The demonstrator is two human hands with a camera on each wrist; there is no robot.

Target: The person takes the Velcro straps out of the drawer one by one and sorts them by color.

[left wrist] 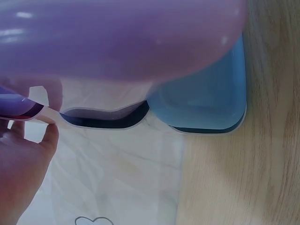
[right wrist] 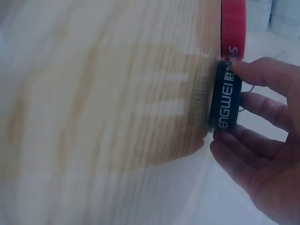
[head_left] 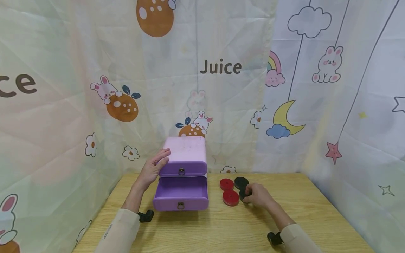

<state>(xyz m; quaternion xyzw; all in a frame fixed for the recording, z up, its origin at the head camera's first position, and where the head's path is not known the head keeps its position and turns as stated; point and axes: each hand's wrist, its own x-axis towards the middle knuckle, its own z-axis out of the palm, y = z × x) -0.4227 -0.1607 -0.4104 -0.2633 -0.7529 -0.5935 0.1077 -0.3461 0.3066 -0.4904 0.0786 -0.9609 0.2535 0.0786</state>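
Observation:
My left hand (head_left: 153, 170) rests with extended fingers on the upper left edge of a small purple drawer cabinet (head_left: 185, 149). The cabinet's lower drawer (head_left: 181, 203) is pulled out and its upper drawer (head_left: 183, 169) is closed. On the right, my right hand (head_left: 259, 195) pinches a black tape roll (right wrist: 226, 101) with white lettering between thumb and fingers, at the tabletop. Another black roll (head_left: 241, 182) lies just behind it. Two red rolls, one nearer (head_left: 230, 198) and one farther (head_left: 226, 184), lie between it and the cabinet.
The wooden table (head_left: 234, 232) holds the cabinet and rolls. A printed cloth curtain (head_left: 221, 105) hangs behind and along both sides. Dark wrist devices sit under both sleeves, one left (head_left: 146, 216) and one right (head_left: 274, 238).

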